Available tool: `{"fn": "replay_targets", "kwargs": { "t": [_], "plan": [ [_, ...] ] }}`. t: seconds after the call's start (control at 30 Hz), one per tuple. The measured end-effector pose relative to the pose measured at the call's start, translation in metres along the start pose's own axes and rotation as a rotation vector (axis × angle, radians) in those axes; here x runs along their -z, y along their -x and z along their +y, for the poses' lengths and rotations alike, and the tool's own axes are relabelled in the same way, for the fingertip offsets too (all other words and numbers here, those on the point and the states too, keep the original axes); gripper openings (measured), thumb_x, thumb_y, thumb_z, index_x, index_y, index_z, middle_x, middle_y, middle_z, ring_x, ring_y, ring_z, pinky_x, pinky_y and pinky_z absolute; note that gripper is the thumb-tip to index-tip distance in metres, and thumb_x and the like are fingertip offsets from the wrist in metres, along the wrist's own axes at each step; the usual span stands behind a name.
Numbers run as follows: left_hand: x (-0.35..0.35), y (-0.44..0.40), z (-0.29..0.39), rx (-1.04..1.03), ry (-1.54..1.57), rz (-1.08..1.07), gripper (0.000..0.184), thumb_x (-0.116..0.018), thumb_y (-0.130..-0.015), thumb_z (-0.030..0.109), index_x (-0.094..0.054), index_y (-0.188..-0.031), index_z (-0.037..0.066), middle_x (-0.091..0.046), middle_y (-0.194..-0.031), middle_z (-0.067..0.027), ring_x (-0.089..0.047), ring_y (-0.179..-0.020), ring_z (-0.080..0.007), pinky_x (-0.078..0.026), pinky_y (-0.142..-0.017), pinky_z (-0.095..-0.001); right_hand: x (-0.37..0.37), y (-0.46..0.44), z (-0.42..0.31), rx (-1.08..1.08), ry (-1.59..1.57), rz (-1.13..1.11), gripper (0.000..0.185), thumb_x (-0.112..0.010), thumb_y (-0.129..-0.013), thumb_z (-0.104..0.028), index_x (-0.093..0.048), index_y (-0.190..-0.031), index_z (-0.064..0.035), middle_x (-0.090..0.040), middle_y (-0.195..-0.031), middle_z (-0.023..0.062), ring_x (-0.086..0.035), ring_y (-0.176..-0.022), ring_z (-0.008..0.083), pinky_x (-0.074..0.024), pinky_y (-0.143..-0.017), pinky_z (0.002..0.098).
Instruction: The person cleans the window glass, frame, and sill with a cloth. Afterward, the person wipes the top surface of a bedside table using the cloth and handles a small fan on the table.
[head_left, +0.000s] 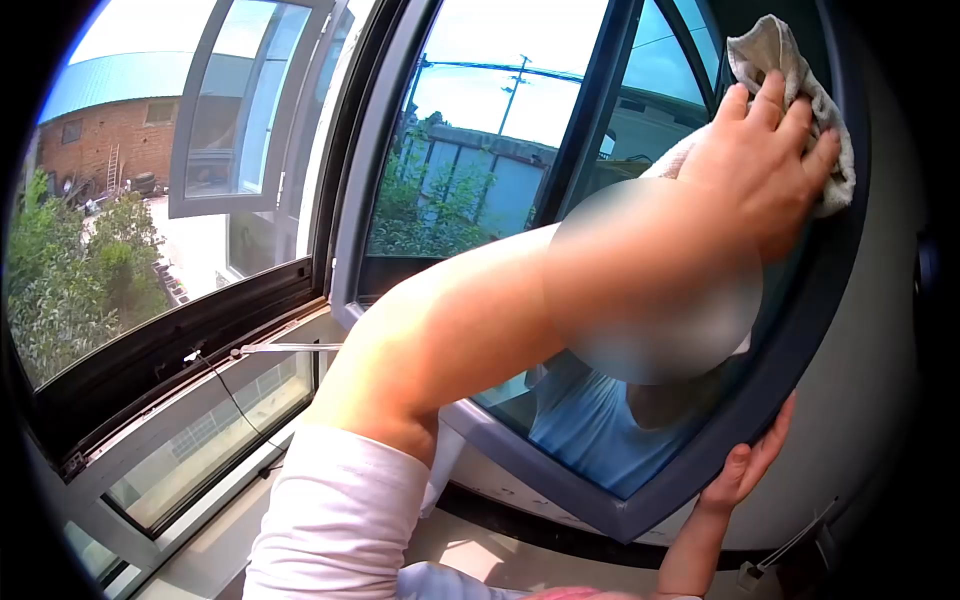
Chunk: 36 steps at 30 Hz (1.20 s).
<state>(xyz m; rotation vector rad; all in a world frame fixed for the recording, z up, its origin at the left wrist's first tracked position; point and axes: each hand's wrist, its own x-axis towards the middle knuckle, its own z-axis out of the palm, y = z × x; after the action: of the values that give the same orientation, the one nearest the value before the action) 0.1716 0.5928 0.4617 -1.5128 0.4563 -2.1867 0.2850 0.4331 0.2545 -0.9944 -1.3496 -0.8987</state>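
The window sash (pixel 540 468) stands swung open at a tilt, its dark frame bordering reflective glass (pixel 480 95). At the sash's upper right corner, the left hand (pixel 765 150) has hold of a pale cloth (pixel 765 48), its 4 fingers fanned and slightly bent, probably so pressure spreads across the fabric (folds stick out past the fingertips). Near the sash's bottom corner, the right hand (pixel 745 470) is partly open along the outer edge, perhaps steadying the frame against the push; whether it truly grips, I cannot tell. Left of the sash, 1 thin metal bar (pixel 290 347) reaches towards its lower side, possibly a stay limiting the swing. Farther left, beyond the sash, hangs another open window (pixel 186 150).
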Motion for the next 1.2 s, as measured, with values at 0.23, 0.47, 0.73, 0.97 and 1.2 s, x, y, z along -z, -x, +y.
{"fn": "replay_targets", "kwargs": {
  "t": [0.23,0.47,0.73,0.97,1.2],
  "plan": [
    [0.044,0.013,-0.221,0.157,-0.410,0.115,0.048,-0.045,-0.079,0.006,-0.047,-0.123,-0.011,-0.055,-0.111,-0.0292,-0.047,-0.113,-0.0456,-0.034,-0.102,-0.0475,-0.001,0.001,-0.004,-0.013,0.089,0.045,0.073,-0.044,-0.094,-0.047,-0.022,-0.144,0.0010,-0.026,-0.148,0.0153,-0.031,-0.134,0.0267,-0.0252,-0.110,0.0391],
    [0.128,0.095,-0.215,0.200,-0.280,-0.100,0.039,-0.047,-0.079,-0.001,-0.052,-0.117,-0.005,-0.056,-0.108,-0.0277,-0.054,-0.103,-0.0428,-0.045,-0.091,-0.0451,-0.002,0.000,-0.002,-0.038,0.050,0.120,0.072,-0.044,-0.092,-0.044,-0.024,-0.144,0.0015,-0.028,-0.147,0.0163,-0.031,-0.133,0.0271,-0.0246,-0.110,0.0389],
    [0.156,0.044,-0.244,0.042,-0.402,0.045,0.038,-0.052,-0.079,0.000,-0.052,-0.117,-0.003,-0.057,-0.107,-0.0240,-0.055,-0.101,-0.0401,-0.044,-0.089,-0.0457,0.010,0.008,0.009,-0.047,0.048,0.126,0.071,-0.042,-0.091,-0.040,-0.022,-0.143,0.0045,-0.028,-0.146,0.0179,-0.032,-0.133,0.0290,-0.0256,-0.109,0.0389],
    [0.141,0.075,-0.321,0.841,0.165,-0.134,0.034,-0.052,-0.081,0.006,-0.055,-0.114,-0.001,-0.059,-0.097,-0.0190,-0.057,-0.090,-0.0311,-0.046,-0.080,-0.0401,0.012,0.005,0.002,-0.037,0.252,0.114,0.069,-0.036,-0.093,-0.040,-0.021,-0.143,0.0057,-0.025,-0.148,0.0199,-0.030,-0.134,0.0302,-0.0251,-0.110,0.0407],
    [0.167,0.137,-0.285,0.909,0.216,-0.133,0.030,-0.052,-0.083,0.011,-0.058,-0.111,0.000,-0.061,-0.086,-0.0139,-0.060,-0.078,-0.0221,-0.049,-0.071,-0.0344,0.017,-0.005,0.001,0.021,0.453,0.131,0.073,-0.033,-0.095,-0.050,-0.028,-0.140,0.0081,-0.030,-0.146,0.0226,-0.033,-0.133,0.0308,-0.0259,-0.109,0.0394]
  ]
}}
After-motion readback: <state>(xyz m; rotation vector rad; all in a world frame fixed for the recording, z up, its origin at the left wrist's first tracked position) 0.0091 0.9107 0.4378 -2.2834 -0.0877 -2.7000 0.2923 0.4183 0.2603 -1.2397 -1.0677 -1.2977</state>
